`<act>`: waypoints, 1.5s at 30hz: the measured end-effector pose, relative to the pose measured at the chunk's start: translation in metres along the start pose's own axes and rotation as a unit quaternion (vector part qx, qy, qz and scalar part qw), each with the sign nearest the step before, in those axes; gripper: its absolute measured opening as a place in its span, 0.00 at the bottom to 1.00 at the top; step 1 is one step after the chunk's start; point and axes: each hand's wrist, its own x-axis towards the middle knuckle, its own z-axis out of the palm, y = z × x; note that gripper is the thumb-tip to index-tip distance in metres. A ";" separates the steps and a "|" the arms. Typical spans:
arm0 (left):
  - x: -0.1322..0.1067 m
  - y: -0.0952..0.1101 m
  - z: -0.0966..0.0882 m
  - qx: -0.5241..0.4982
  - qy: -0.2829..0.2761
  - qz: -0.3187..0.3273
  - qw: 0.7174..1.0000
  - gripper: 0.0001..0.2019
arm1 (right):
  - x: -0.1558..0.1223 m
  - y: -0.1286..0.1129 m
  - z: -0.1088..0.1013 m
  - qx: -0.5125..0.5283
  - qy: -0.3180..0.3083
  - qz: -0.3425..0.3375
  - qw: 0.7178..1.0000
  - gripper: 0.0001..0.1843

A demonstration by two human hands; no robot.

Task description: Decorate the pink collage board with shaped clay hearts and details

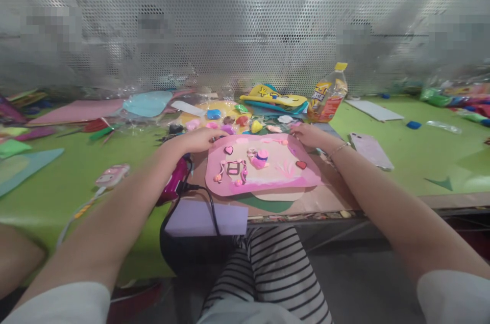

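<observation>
A pink craft board (264, 183) with rounded corners lies in front of me at the table's edge. Its cream middle carries pink hearts, a small frame shape and a raised pink figure (260, 158) with a dark blue band. My left hand (204, 139) grips the far left corner, its fingertips partly hidden by the board's edge. At the far right corner, the fingers of my right hand (306, 135) are closed on the rim; a bracelet circles that wrist. Green and cream sheets (273, 204) stick out under the near side.
Behind the board are colourful clay lumps (242, 120), a yellow and teal craft piece (273, 98) and a plastic bottle (329, 94). A phone (371, 150) lies right. Beside my left forearm are a magenta corded device (176, 181) and lilac sheet (206, 218). Perforated metal (245, 23) stands behind.
</observation>
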 end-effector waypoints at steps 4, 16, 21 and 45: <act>0.001 -0.002 0.000 0.022 0.003 -0.025 0.999 0.20 | 0.000 0.003 -0.001 -0.008 -0.008 0.003 1.000 0.21; 0.002 -0.004 0.002 0.043 -0.021 -0.048 0.998 0.20 | -0.005 -0.003 -0.012 0.030 -0.001 -0.007 1.000 0.12; 0.001 -0.003 0.001 0.041 -0.025 -0.048 0.998 0.21 | -0.014 -0.017 -0.026 0.051 0.016 -0.015 0.998 0.26; 0.010 -0.008 0.007 0.026 -0.021 0.007 0.999 0.20 | -0.005 0.003 -0.012 -0.018 -0.022 -0.012 1.000 0.19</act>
